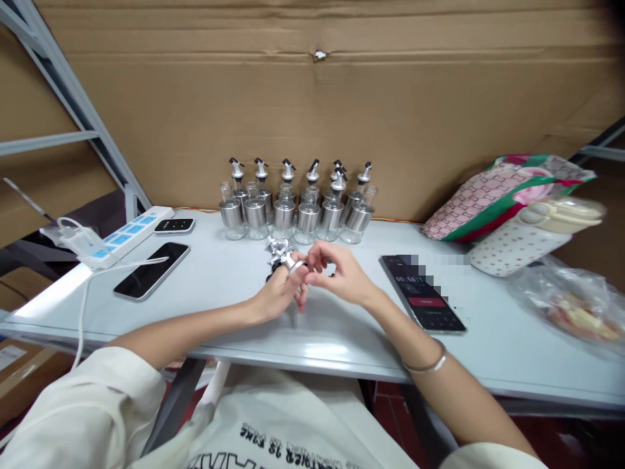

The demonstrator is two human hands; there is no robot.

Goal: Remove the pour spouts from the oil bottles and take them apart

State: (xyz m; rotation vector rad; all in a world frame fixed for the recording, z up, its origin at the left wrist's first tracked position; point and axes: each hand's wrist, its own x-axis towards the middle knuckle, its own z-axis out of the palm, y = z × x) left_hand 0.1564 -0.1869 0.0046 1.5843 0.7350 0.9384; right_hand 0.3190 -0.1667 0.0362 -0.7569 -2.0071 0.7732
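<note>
Both my hands meet over the middle of the white table (342,339). My left hand (278,293) is closed around a small silver ring cap (297,264) at its fingertips. My right hand (336,273) pinches at the same small part from the right, fingers curled. Just behind the hands lies a little heap of silver and black pourer spouts (277,247). Further back stand several glass bottles (293,208) with steel bands, most topped with pourers.
A phone with a running timer (422,296) lies to the right. Another phone (151,270) on a white cable, a small router (174,225) and a power strip (122,236) lie at the left. Bags (512,202) and a plastic wrapper (571,299) sit far right. Cardboard wall behind.
</note>
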